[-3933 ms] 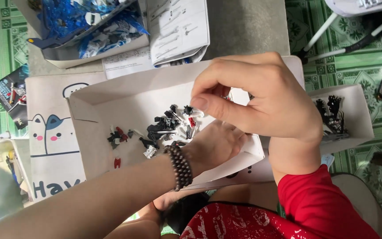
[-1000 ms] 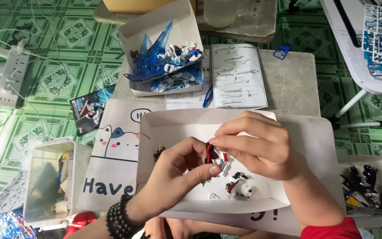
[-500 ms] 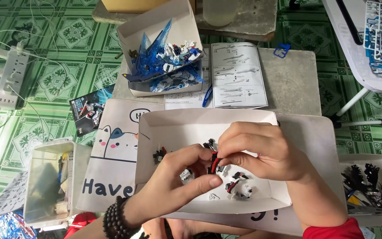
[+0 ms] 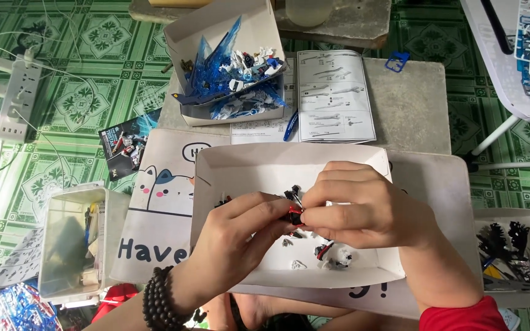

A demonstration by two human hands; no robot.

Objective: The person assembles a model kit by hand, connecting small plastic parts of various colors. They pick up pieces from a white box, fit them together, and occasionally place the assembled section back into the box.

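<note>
Beside the hands (image 4: 295,214), loose parts (image 4: 332,254).

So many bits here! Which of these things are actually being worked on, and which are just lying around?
In use:
- small red and black part, pinched between left hand and right hand
- white cardboard tray under the hands
- loose small pieces in that tray

Lying about:
- instruction booklet
- box of blue and white parts
- clear plastic bin
- power strip
- side tray of dark pieces
</note>
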